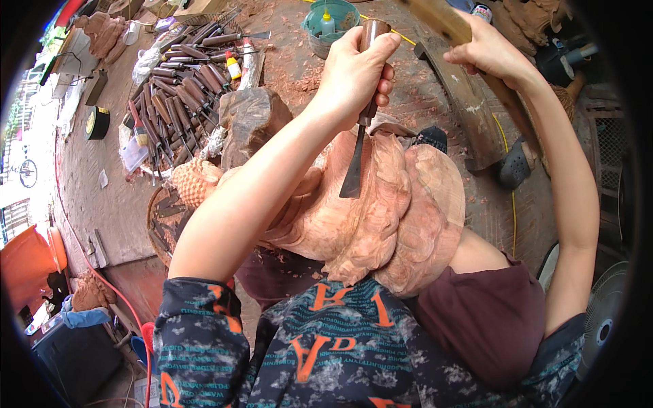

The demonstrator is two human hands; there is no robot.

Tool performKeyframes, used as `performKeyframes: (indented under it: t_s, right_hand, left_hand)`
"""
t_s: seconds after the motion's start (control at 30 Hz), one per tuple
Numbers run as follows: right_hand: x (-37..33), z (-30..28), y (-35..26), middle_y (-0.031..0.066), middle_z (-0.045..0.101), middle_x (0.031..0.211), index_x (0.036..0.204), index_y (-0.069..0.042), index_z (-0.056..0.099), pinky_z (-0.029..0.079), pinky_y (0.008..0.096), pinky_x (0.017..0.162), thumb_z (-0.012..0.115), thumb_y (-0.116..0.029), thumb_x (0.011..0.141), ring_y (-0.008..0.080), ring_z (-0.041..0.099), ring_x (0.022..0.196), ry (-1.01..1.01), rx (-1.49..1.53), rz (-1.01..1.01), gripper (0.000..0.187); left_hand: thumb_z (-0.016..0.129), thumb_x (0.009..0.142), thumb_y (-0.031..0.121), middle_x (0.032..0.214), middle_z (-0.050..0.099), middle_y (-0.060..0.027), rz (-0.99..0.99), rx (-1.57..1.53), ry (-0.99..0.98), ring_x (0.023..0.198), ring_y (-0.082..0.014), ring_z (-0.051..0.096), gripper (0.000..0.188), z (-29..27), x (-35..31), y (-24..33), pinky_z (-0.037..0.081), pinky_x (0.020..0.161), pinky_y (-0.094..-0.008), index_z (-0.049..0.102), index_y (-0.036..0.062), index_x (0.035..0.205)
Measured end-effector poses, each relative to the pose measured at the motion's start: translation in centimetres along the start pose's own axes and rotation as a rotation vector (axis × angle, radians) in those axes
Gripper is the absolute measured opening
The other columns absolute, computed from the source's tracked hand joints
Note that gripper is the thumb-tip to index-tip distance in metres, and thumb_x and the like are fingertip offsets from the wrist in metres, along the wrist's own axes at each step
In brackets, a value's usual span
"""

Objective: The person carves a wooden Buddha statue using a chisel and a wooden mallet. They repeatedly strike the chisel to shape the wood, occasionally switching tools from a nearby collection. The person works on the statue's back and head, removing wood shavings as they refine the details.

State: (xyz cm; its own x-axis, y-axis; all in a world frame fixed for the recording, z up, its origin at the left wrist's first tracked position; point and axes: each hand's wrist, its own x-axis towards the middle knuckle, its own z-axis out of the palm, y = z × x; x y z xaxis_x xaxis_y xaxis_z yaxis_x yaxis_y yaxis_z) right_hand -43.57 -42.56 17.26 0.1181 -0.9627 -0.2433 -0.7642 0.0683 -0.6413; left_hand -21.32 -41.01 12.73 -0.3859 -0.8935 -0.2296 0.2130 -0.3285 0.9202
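My left hand (355, 76) is wrapped round the dark wooden handle of a chisel (352, 170). Its flared steel blade points down, with the edge against a reddish carved wooden figure (333, 224). The carving has deep folds and a knobbly rounded end (195, 181), and it lies across my lap, partly hidden by my left forearm. Raised at the upper right, my right hand (491, 53) grips a long wooden club (442, 24), which is cut off by the top of the picture. A gap separates the club from the chisel handle.
Many wood-handled chisels (178, 109) lie heaped at the upper left, beside a wood block (252, 122). A green bucket (318, 44) holds a yellow bottle. Wood chips litter the floor. A brush (139, 129) and black tape roll (97, 123) lie left; a fan (602, 330) stands lower right.
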Motion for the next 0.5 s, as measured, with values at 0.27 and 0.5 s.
performKeyframes:
  t_s: [0.27,0.5]
  right_hand:
    - [-0.55,-0.31,0.54,0.0024,0.057,0.084,0.138,-0.007,0.046,0.045,0.0238,0.055,0.066,-0.003,0.071,0.0078,0.051,0.064,-0.053,-0.04,-0.004,0.07]
    - [-0.83,-0.78,0.73,0.0015,0.055,0.079,0.134,-0.007,0.048,0.043,0.0244,0.052,0.066,-0.003,0.072,0.0077,0.049,0.06,-0.086,-0.006,0.02,0.066]
  left_hand:
    - [0.061,0.094,0.027,0.063,0.049,-0.0006,-0.03,-0.004,-0.011,0.047,-0.0073,0.047,0.025,0.18,-0.41,0.01,0.041,0.039,-0.0241,0.049,0.0059,0.098]
    - [0.062,0.094,0.029,0.064,0.048,0.0005,-0.052,0.007,-0.009,0.047,-0.0054,0.044,0.024,0.4,-0.63,0.09,0.037,0.039,-0.0211,0.048,0.0104,0.095]
